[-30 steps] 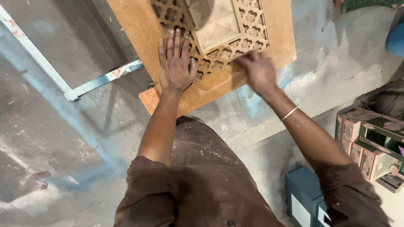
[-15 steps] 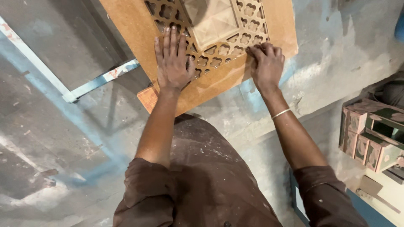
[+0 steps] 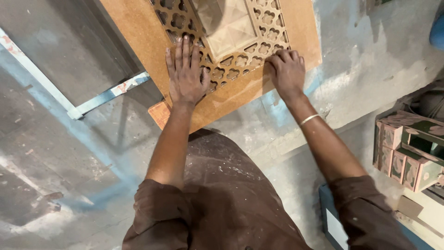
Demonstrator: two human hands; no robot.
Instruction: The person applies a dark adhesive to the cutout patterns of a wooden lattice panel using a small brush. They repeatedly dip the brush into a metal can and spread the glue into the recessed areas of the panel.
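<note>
Two hands: both on the carved wooden panel (image 3: 152,41).
Left hand (image 3: 186,74): flat, fingers spread, pressing the fretwork, gripping nothing.
Right hand (image 3: 287,69): fingers curled on the fretwork edge; hold unclear.

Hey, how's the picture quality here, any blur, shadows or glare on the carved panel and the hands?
Head view: carved panel and both hands sharp, left hand flat, right hand curled; soft shadow under the panel edge; no glare; slight wide-angle bending at the edges.

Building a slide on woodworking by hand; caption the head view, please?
Left hand flat and right hand curled on a carved wooden lattice panel.
</note>
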